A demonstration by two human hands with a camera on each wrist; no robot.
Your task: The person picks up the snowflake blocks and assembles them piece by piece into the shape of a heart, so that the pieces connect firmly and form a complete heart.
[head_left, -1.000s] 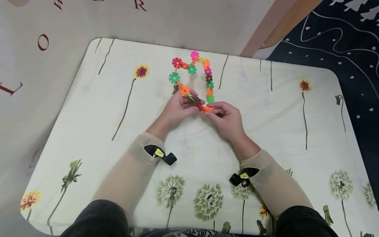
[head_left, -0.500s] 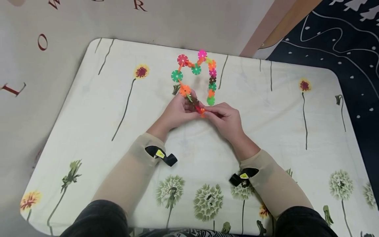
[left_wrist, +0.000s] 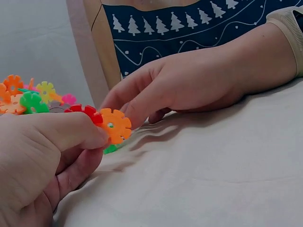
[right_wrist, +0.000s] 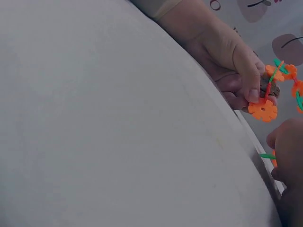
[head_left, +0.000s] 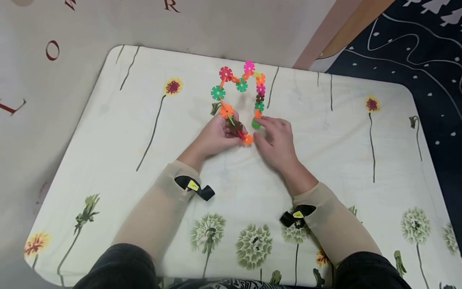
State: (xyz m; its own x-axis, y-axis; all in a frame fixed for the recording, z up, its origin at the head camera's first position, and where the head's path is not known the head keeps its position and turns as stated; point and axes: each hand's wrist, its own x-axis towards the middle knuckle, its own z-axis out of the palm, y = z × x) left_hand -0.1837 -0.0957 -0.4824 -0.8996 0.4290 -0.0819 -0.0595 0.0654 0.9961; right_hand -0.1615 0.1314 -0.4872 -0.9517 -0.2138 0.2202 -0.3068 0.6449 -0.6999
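Observation:
A chain of interlocking plastic snowflake discs (head_left: 218, 92), in orange, green, pink, red and brown, bends into a loop with a gap at its near side. My left hand (head_left: 216, 136) pinches it by the red piece near one end, where an orange disc (left_wrist: 116, 126) sticks out past the thumb. At the chain's other end is a green disc (head_left: 256, 123). My right hand (head_left: 278, 140) has its fingertips at that green disc, while its thumb stands apart, close to the orange end disc. In the right wrist view my right hand (right_wrist: 291, 149) partly hides that end.
A white cloth with printed flowers covers the table (head_left: 335, 160). A pale wall (head_left: 216, 32) with letters rises behind the far edge, and a dark panel (head_left: 426, 48) with white trees stands at the right.
The orange end disc has turned flatter to view. My right hand has let go of it and moved up to the green end disc. The chain's far part has shifted right.

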